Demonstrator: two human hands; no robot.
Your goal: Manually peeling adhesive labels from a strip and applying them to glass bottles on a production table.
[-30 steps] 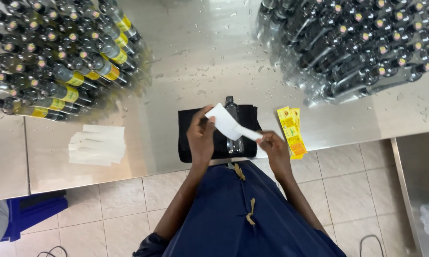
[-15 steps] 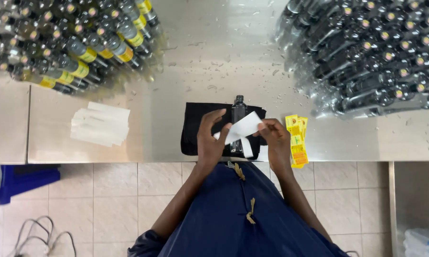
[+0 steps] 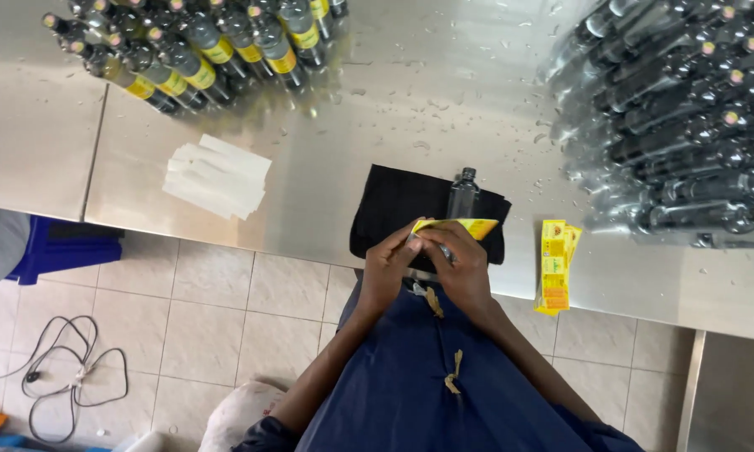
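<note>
My left hand (image 3: 389,266) and my right hand (image 3: 459,266) meet over the near edge of a black cloth (image 3: 394,205) on the steel table (image 3: 377,109). Together they pinch a yellow label (image 3: 465,226), held flat across a clear bottle (image 3: 462,189) that lies on the cloth with its dark cap pointing away from me. The bottle's lower body is hidden behind my fingers. A small stack of yellow labels (image 3: 554,264) lies on the table just right of my right hand.
A pile of white backing strips (image 3: 216,176) lies left of the cloth. Labelled bottles (image 3: 201,46) stand at the far left, unlabelled clear bottles (image 3: 687,109) are piled at the right. A blue stool (image 3: 59,247) and cables (image 3: 67,368) sit on the tiled floor.
The white backing strip that my hands were pulling apart is gone from them. Both hands have come together and now hold the yellow label over the bottle. My view has swung left.
</note>
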